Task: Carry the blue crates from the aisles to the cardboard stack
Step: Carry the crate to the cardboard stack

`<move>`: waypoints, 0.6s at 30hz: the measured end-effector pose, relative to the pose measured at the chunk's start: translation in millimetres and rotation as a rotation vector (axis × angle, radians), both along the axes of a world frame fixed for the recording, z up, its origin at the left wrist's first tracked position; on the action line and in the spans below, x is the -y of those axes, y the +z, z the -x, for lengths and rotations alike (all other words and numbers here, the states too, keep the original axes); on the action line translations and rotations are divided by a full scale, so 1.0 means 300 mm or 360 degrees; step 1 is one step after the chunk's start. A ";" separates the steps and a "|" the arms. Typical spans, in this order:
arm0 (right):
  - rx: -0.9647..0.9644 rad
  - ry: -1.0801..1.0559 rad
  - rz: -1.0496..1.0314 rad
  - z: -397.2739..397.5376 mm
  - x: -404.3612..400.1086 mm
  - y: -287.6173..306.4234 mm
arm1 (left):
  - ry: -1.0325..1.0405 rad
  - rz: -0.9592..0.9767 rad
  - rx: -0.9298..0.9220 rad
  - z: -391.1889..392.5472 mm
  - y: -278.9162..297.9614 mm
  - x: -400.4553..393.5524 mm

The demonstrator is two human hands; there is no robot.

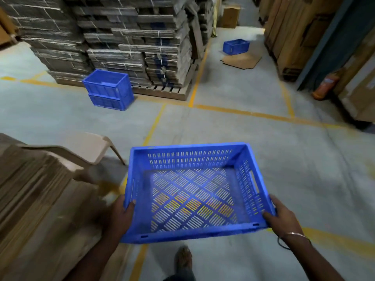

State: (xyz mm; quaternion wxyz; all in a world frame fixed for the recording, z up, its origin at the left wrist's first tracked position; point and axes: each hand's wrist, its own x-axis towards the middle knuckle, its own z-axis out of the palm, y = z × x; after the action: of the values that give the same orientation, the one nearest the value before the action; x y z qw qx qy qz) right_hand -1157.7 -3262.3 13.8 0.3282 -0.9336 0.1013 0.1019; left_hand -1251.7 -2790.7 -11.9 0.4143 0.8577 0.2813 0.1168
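I carry an empty blue slotted crate in front of me above the floor. My left hand grips its near left corner, thumb over the rim. My right hand grips the near right corner. Ahead on the left, two blue crates stand stacked on the floor against the pallet of the tall cardboard stack. Another blue crate sits far down the aisle next to a flat cardboard sheet.
A beige plastic chair and a pile of flat cardboard are close on my left. Yellow floor lines cross the grey concrete. Cardboard-filled racks and a red fire extinguisher line the right side.
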 end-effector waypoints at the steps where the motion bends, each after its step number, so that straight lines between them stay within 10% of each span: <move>1: 0.0022 0.0014 0.0002 -0.079 -0.028 0.004 | 0.0020 -0.0033 -0.0002 -0.071 -0.007 -0.033; 18: 0.0118 0.0242 -0.0163 -1.387 -0.279 -0.036 | 0.0228 -0.0222 -0.0284 -1.088 -0.052 -0.332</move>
State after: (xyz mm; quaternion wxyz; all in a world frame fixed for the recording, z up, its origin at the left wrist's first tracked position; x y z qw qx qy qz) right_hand -741.5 -3178.6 3.0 0.3704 -0.9237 0.0127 0.0971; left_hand -925.1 -2691.2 -27.6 0.3176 0.8691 0.3687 0.0888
